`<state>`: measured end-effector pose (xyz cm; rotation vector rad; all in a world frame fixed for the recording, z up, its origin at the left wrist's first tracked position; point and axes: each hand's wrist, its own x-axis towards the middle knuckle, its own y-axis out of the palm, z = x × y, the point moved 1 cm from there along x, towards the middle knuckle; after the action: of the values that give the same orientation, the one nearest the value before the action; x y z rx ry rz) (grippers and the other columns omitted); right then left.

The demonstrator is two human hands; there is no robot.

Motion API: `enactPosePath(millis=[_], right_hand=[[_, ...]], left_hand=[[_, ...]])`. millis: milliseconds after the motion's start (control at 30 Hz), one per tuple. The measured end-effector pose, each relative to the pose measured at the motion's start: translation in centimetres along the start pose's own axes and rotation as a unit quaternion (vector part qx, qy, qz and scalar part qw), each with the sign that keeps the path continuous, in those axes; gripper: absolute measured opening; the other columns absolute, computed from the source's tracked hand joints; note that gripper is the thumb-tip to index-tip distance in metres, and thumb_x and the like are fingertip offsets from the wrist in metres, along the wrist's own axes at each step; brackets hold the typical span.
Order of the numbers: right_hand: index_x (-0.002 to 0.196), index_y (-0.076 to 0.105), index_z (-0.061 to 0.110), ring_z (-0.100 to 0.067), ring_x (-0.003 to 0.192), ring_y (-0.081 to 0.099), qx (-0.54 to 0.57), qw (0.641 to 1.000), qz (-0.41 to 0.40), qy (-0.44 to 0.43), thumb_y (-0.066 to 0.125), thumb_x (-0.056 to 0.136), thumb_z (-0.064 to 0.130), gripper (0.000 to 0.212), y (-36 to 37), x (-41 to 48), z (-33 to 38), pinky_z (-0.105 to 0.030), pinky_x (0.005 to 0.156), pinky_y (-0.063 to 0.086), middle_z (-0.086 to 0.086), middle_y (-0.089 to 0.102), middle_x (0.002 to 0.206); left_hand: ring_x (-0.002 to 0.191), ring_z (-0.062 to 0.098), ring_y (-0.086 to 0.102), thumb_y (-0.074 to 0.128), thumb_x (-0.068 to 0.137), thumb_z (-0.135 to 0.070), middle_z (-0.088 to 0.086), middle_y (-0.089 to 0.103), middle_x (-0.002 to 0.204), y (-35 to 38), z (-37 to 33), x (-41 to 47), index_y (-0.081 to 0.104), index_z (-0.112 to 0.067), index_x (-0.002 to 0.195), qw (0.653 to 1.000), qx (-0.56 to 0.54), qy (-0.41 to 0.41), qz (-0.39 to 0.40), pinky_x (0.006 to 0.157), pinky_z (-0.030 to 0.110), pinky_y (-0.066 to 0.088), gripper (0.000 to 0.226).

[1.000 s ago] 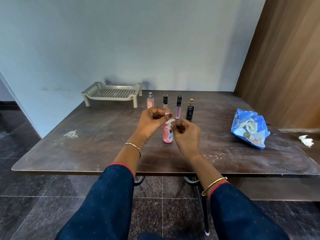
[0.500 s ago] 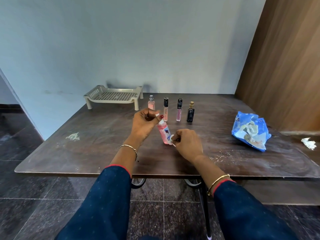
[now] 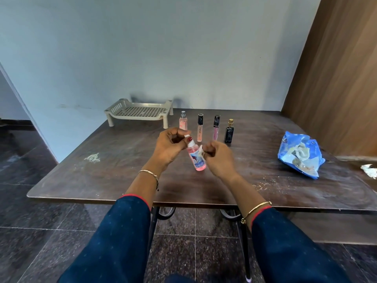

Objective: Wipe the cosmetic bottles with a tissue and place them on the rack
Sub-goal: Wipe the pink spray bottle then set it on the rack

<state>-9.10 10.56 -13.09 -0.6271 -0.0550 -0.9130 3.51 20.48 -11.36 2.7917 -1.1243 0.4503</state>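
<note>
One beige slotted rack [image 3: 114, 108] stood at the far-left corner of the table [image 3: 102, 180], its legs just inside the far edge. From the rack to the near edge ran a broad stretch of dark wood that carried only one white smear [image 3: 92, 157].

Right of the rack, four cosmetic bottles stood upright in a row near the far edge, none touching. They were a pale spray bottle [image 3: 183, 123], a peach tube [image 3: 199, 129] with a black cap, a mauve tube [image 3: 215, 128] with a black cap, and a dark bottle [image 3: 229, 133] with a gold cap.

A fifth, the pink bottle [image 3: 197, 160], sat in front of that row over the middle of the table. It was tilted, with its white cap toward the left; whether its base touched the wood could not be told.

Two hands held it. The left hand [image 3: 170, 148] had its thumb and fingers curled round the cap end, gripping it. The right hand [image 3: 219, 158], fingers curled, pinched one white tissue [image 3: 201, 151] against the bottle's label.

Bare wood lay between the hands and the near edge, and again between the right hand and the packet.

Toward the right edge lay one blue packet [image 3: 315, 149], torn open, with crumpled whitish tissues showing inside; their number could not be told. One crumpled white scrap [image 3: 369, 170] lay at the right edge itself
</note>
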Motion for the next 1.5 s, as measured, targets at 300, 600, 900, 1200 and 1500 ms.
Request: enactPosePath(millis=[300,600,900,1200,1500], right_hand=[[0.089,0.071,0.01,-0.01,0.078,0.061,-0.027,0.998,-0.036,-0.038,0.062,0.079,-0.005,0.019,0.8,-1.6,-0.8,-0.02,0.073,0.05,-0.001,0.069,0.087],[0.078,0.069,0.011,-0.007,0.07,0.058,-0.01,1.0,-0.008,0.021,0.063,0.081,-0.001,0.014,0.2,-1.5,-1.5,-0.021,0.07,0.044,0.002,0.066,0.077],[0.096,0.072,0.009,-0.012,0.082,0.064,0.047,0.994,-0.085,-0.051,0.068,0.081,0.005,0.016,1.1,-2.3,0.1,-0.02,0.079,0.051,-0.002,0.068,0.092],[0.088,0.074,0.007,-0.017,0.08,0.065,-0.056,0.998,-0.037,0.0,0.067,0.081,0.006,0.01,1.3,-4.0,-2.0,-0.034,0.082,0.054,-0.006,0.072,0.088],[0.104,0.072,0.016,-0.011,0.088,0.065,-0.005,0.997,-0.07,-0.01,0.063,0.086,0.008,0.021,0.0,-1.8,1.4,-0.03,0.087,0.053,0.0,0.072,0.099]], left_hand=[[0.084,0.012,0.067,0.064,0.084,0.008,0.002,0.073,0.09,0.1,0.1,-0.3,0.068,-0.012,0.09,0.999,-0.032,-0.005,0.024,0.08,0.027,0.057,0.021],[0.074,0.0,0.069,0.06,0.084,0.012,0.001,0.072,0.087,1.6,-0.5,-0.6,0.062,0.005,0.11,0.999,-0.041,-0.018,0.027,0.069,0.015,0.054,0.027],[0.074,0.009,0.066,0.072,0.075,0.007,-0.002,0.069,0.079,1.7,-0.5,-1.1,0.07,-0.011,0.084,0.999,-0.028,-0.012,-0.034,0.071,0.022,0.055,0.021],[0.085,0.02,0.065,0.076,0.074,0.0,0.018,0.07,0.094,0.0,0.0,-0.9,0.071,-0.005,0.093,0.999,-0.021,-0.008,-0.029,0.083,0.029,0.056,0.02],[0.07,0.003,0.067,0.064,0.082,0.007,0.003,0.069,0.084,1.2,-1.3,-0.3,0.064,0.008,0.107,0.998,-0.048,-0.031,0.024,0.065,0.017,0.054,0.025]])
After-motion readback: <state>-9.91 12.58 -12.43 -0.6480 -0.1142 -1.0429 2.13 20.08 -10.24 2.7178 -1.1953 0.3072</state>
